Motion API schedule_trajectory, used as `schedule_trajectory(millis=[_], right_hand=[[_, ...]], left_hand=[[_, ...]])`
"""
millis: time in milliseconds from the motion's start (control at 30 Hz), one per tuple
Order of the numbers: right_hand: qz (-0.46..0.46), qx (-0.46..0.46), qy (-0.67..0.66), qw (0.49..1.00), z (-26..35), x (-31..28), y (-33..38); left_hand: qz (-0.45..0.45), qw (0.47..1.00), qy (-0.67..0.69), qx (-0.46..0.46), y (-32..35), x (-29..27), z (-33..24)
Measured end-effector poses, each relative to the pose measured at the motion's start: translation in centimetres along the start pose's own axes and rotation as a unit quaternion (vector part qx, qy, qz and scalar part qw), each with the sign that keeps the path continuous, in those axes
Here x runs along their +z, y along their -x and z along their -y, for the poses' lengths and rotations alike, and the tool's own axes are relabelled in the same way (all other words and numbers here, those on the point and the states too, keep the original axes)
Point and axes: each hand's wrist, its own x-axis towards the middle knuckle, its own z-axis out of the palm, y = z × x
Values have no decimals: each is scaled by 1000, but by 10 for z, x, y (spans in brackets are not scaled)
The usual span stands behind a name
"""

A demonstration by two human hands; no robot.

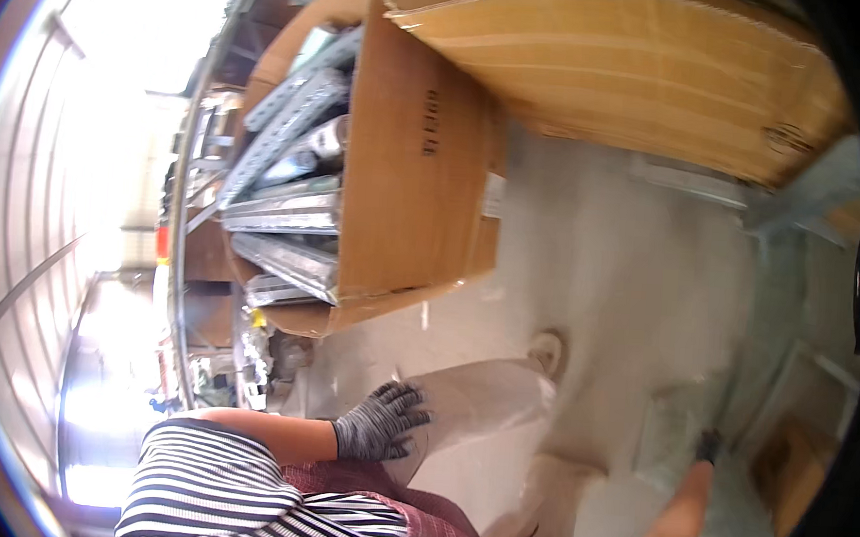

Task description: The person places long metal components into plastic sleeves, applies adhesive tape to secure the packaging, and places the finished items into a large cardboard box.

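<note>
My left hand [383, 422], in a grey knit glove with dark fingertips, hangs over my light trouser leg [482, 393]. Its fingers are spread and nothing shows in them. My right arm reaches out at the lower right, and the dark-gloved right hand [708, 446] is small and blurred there. Beside and below that hand lies pale, translucent plastic sheeting [733, 513]. Whether the fingers grip the plastic cannot be made out.
A tall open cardboard box [420, 185] holds several perforated metal profiles [292, 213] and plastic-wrapped pieces. Another large carton [615, 69] overhangs the far side. Metal shelving [186, 256] stands at left. A brown carton [794, 472] sits at lower right on the concrete floor [625, 259].
</note>
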Motion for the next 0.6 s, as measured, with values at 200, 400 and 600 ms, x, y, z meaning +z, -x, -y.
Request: schedule_trajectory(millis=[200, 400, 600], right_hand=[[-88, 21, -532, 842, 105, -106, 2], [-280, 67, -649, 704, 45, -180, 116], [-175, -57, -799, 572, -9, -163, 273]], left_hand=[[5, 995, -2, -102, 33, -19, -39], [-37, 992, 98, -76, 68, 4, -36], [-301, 885, 312, -169, 138, 36, -11]])
